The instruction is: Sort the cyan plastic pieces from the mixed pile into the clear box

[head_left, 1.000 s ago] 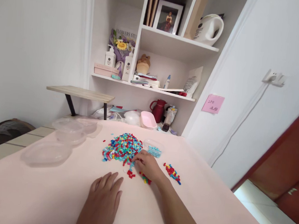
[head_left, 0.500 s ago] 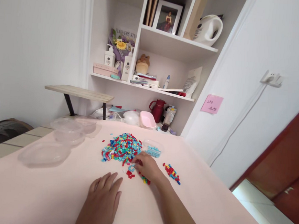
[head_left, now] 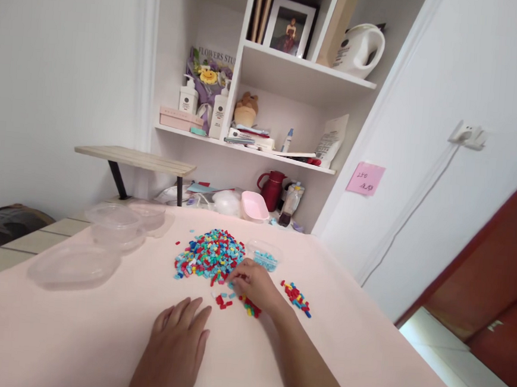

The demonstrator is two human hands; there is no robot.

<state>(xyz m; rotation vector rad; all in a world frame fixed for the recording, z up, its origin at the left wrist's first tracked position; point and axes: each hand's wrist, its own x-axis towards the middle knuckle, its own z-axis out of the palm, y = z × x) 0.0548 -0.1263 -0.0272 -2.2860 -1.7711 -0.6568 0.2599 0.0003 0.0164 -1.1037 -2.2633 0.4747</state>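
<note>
My left hand (head_left: 172, 345) lies flat on the pink tabletop (head_left: 95, 336), fingers stretched out and holding nothing. At the near right edge of a large pile of small mixed-colour building bricks (head_left: 211, 252), my right hand (head_left: 253, 285) is closed, its fingertips pinched downward. Whatever is between them is too small and hidden to make out; a light blue brick shows just beneath. A few loose red bricks (head_left: 221, 301) lie between my two hands. Partly under my right hand is a small group of red, green and yellow bricks (head_left: 250, 308). Behind it stands a clear tub (head_left: 276, 251) with light blue bricks.
Another cluster of mixed bricks (head_left: 295, 298) lies to the right. Clear plastic containers (head_left: 73, 267) sit along the left side. At the back are a pink tray (head_left: 254, 207), a dark red jug (head_left: 271, 188) and a bottle (head_left: 289, 207). A wooden shelf (head_left: 136, 159) overhangs the back left.
My right hand's fingers have drawn closer together over the light blue bricks, and fewer of these show beside the red ones. My left hand stays in place.
</note>
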